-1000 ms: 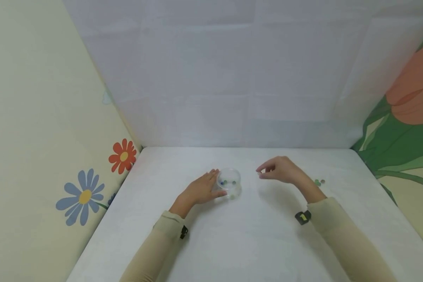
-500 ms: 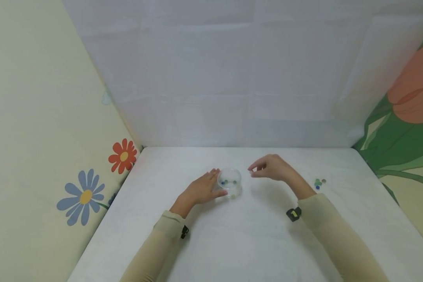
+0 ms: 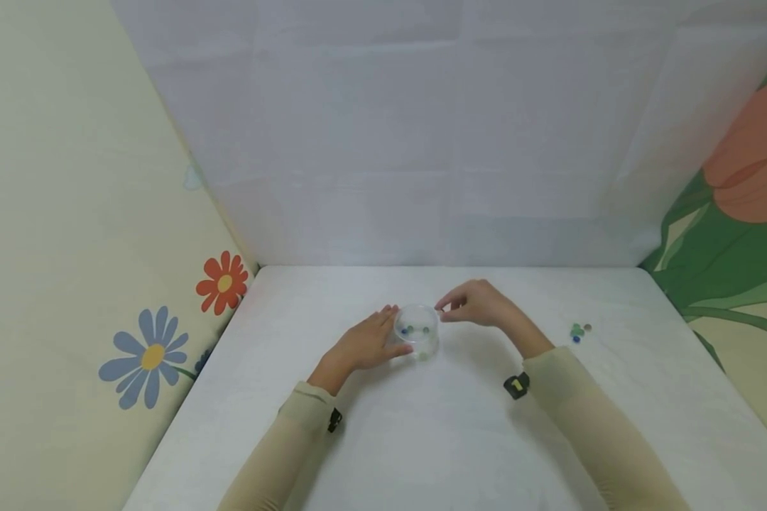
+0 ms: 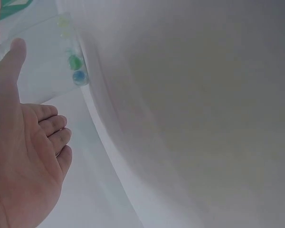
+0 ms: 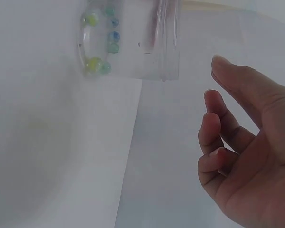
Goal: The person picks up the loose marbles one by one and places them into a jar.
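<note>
A clear plastic jar (image 3: 417, 337) with several green, yellow-green and blue marbles (image 5: 115, 35) at its bottom stands on the white table. My left hand (image 3: 367, 341) rests beside the jar's left side, its thumb across the front and the other fingers extended along the far side. In the left wrist view, the thumb of the left hand (image 4: 26, 156) overlaps the jar. Just right of the rim, my right hand (image 3: 479, 304) pinches a tiny thing, apparently a marble, between thumb and index fingertips. It is mostly hidden, and the right wrist view does not show it clearly behind the thumb (image 5: 237, 78).
A small group of loose marbles (image 3: 577, 331), green, blue and brownish, lies on the table (image 3: 383, 440) to the right of my right forearm. A white cloth (image 3: 371, 142) hangs behind the table. Flower-patterned walls (image 3: 64, 234) flank both sides.
My right hand has moved left from over the table to the jar's rim. The loose blue marble at right has come into view from behind the right arm. My left hand stays put.
</note>
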Demonstrator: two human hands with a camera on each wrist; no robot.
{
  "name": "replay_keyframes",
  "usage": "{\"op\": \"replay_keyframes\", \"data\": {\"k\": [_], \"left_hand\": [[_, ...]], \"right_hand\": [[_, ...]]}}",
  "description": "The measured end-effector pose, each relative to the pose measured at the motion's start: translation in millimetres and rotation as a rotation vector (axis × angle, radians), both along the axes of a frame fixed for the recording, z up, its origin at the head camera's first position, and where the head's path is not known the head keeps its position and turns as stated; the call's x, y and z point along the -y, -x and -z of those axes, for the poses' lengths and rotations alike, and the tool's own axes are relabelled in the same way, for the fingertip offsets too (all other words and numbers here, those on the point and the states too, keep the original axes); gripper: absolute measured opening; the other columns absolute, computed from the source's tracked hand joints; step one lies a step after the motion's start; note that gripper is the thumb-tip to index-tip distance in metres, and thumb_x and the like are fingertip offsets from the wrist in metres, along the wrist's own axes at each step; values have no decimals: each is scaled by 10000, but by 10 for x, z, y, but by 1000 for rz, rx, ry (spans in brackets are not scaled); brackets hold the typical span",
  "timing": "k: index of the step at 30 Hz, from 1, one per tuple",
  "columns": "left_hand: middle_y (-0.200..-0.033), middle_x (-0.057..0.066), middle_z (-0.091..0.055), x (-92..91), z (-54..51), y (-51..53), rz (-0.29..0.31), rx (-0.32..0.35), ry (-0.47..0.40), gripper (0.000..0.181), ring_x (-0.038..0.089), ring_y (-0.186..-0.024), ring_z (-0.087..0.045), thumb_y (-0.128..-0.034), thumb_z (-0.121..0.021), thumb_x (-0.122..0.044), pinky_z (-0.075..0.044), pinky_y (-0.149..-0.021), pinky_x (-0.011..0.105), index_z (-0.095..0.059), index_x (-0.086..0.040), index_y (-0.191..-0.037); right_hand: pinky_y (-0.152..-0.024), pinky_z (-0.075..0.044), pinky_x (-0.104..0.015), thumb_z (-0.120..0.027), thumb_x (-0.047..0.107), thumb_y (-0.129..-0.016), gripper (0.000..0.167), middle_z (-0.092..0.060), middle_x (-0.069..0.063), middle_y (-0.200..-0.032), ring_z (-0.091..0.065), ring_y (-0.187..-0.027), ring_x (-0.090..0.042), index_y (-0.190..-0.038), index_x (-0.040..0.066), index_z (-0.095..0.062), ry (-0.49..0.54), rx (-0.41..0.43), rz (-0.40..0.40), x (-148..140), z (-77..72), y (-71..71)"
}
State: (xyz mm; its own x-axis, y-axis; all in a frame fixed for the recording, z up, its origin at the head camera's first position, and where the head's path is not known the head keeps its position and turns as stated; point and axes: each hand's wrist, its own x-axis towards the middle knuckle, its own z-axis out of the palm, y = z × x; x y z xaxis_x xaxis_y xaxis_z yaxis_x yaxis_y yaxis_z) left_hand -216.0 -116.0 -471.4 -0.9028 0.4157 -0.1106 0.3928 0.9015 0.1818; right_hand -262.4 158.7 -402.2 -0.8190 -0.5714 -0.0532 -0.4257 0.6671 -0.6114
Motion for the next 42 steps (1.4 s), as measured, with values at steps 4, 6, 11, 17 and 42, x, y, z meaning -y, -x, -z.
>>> {"op": "replay_keyframes", "data": {"k": [4, 6, 11, 17, 42], "left_hand": [[-1678, 141, -193, -1, -18, -6, 5, -4, -5, 975, 293, -1553, -176, -965, -431, -724, -221, -1257, 446, -180, -46, -1619], [-1678, 148, -193, -2, -28, -14, 8, -4, -6, 974, 299, -1552, -177, -967, -434, -718, -221, -1257, 451, -181, -38, -1617], [-1681, 146, -181, 2, -32, -25, 11, -1, 9, 984, 305, -1553, -172, -967, -414, -729, -221, -1257, 454, -168, -34, -1617], [-1687, 130, -168, 9, -26, -11, 5, 5, 22, 1002, 286, -1558, -158, -954, -387, -761, -218, -1259, 445, -155, -51, -1623], [-1684, 132, -175, 1, -57, -11, 14, 11, 40, 998, 270, -1558, -153, -960, -395, -748, -210, -1262, 427, -158, -37, -1619]], "right_hand": [[-634, -486, -274, -768, 259, -915, 251, -681, 9, -855, -560, -745, -157, -1153, 182, -783, 15, -12, -26, 65, 20, 2], [-626, -484, -271, -766, 255, -916, 255, -685, 11, -851, -558, -734, -151, -1157, 171, -781, 21, -18, -41, 99, 32, 3], [-622, -485, -265, -767, 249, -918, 256, -691, 25, -848, -561, -724, -138, -1160, 167, -780, 26, -9, -56, 185, 59, 9], [-636, -487, -267, -764, 247, -920, 274, -702, 31, -849, -575, -731, -137, -1174, 146, -772, 22, 7, -78, 270, 82, 13], [-646, -507, -279, -767, 268, -916, 329, -701, 9, -890, -597, -756, -150, -1236, 195, -744, 18, 41, -50, 225, 43, -23]]}}
